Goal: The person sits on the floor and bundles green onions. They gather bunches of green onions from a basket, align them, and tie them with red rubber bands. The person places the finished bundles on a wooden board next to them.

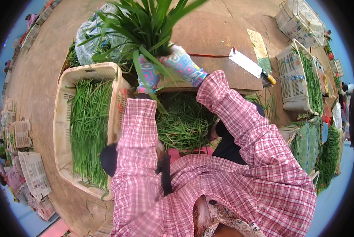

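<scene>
A thick bunch of long, flat green leaves point(153, 26), like garlic chives, stands up and fans out at the far side of the work board. My left hand point(148, 74), in a bright patterned glove, grips its left side near the base. On the other side, my right hand point(181, 60) in a matching glove is closed around the lower part. Several leaves droop over the left glove and blur its fingers. A broad-bladed knife point(245, 63) with a black and yellow handle lies on the wooden board point(215, 35), right of my hands.
A white plastic crate point(58, 124) of laid-out green leaves stands at my left. Loose leaves point(184, 124) are heaped between my legs. A clear plastic bag point(86, 38) sits beyond the crate. Further crates point(292, 80) stand on the right, with people in the distance.
</scene>
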`<state>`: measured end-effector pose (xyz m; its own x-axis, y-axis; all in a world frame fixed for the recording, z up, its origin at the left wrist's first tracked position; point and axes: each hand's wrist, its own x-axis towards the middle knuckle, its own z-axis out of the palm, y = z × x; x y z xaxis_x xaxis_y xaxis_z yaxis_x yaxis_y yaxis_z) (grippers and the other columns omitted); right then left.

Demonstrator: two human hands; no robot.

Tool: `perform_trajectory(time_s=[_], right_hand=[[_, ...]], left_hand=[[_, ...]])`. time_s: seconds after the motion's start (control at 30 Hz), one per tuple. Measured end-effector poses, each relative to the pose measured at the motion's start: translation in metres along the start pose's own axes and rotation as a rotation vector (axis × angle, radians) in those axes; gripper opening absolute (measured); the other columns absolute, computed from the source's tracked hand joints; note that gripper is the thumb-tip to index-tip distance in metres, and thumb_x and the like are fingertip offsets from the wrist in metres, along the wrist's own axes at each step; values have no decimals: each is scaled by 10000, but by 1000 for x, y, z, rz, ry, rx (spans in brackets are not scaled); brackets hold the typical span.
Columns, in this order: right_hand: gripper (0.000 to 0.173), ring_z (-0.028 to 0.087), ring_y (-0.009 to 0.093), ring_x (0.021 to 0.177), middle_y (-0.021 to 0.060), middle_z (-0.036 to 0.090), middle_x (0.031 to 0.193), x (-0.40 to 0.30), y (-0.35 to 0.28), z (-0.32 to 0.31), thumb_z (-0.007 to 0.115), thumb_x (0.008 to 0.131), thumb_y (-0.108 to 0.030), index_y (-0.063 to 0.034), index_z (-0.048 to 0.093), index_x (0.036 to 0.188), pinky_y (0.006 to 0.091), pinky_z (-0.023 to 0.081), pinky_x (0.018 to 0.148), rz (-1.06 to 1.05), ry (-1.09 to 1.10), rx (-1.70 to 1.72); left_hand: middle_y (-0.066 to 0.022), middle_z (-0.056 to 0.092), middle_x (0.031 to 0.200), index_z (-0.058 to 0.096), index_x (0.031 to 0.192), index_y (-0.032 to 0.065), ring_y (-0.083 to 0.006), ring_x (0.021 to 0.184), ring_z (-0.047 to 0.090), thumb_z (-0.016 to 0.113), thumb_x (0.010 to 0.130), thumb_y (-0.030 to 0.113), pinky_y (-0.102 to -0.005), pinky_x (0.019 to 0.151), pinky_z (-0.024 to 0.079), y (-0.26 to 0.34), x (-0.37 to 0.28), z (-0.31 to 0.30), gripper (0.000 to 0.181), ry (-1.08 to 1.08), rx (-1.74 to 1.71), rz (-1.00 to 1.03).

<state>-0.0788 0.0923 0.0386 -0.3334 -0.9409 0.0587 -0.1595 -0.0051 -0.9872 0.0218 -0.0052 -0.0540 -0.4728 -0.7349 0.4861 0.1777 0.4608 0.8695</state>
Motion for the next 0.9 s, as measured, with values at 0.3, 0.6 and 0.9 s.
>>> perform_trajectory(time_s=[0.3,0.6,0.9], right_hand=[[819,518,274,1192,217,516,1304,-12,43,-37,765,715,-360,41,416,1339,341,409,998,29,6,-389],[322,630,151,603,88,654,725,-65,12,-29,769,699,-161,24,638,928,286,509,563,290,282,183],[235,645,192,681,92,659,804,-36,-20,-138,644,816,-140,33,661,976,317,547,616,220,485,356]], left_hand=[[-60,667,891,654,945,-1,-148,726,637,735,722,26,-292,699,530,44,2,-7,238,196,-618,-467],[-118,605,1126,523,1204,32,-253,979,621,661,813,52,-412,866,519,90,33,60,415,-210,-908,-595],[-139,547,1250,578,1224,101,-288,1206,484,594,876,262,-438,1001,371,-20,1,93,384,-531,809,46]])
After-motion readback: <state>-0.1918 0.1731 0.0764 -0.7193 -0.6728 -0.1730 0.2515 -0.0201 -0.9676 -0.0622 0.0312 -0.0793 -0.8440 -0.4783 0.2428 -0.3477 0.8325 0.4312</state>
